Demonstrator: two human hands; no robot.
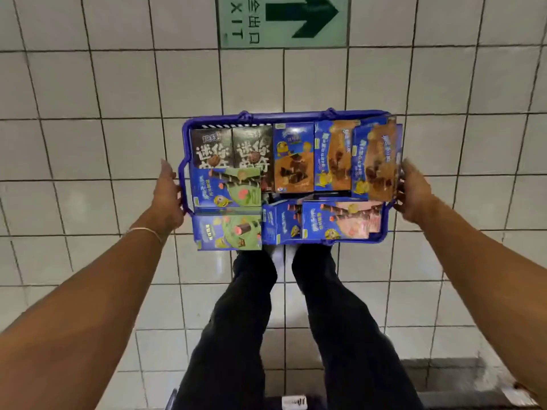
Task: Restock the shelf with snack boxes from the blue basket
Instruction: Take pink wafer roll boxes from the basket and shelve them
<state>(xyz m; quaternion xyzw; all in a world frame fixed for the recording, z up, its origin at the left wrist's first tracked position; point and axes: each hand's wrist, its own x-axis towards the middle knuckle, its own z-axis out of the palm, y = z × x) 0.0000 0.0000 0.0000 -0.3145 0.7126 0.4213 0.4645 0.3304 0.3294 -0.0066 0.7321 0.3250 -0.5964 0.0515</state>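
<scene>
The blue basket (186, 161) looks like smooth plastic, the snack boxes (294, 158) are glossy printed cardboard, and the tiled floor (88, 84) is shiny glazed white.

We find the blue plastic basket (185, 184) packed wall to wall with cardboard snack boxes (294, 158), leaving only the tops reachable. Our left hand (167, 193) and right hand (414, 193) take up both short ends; white tiled floor (88, 143) lies open around.

Light is dim and even, with soft glare on the floor (220, 263) below the basket (284, 115). Boxes (377, 164) at its right edge are motion-blurred. Tile lines bow toward the frame's edges.
</scene>
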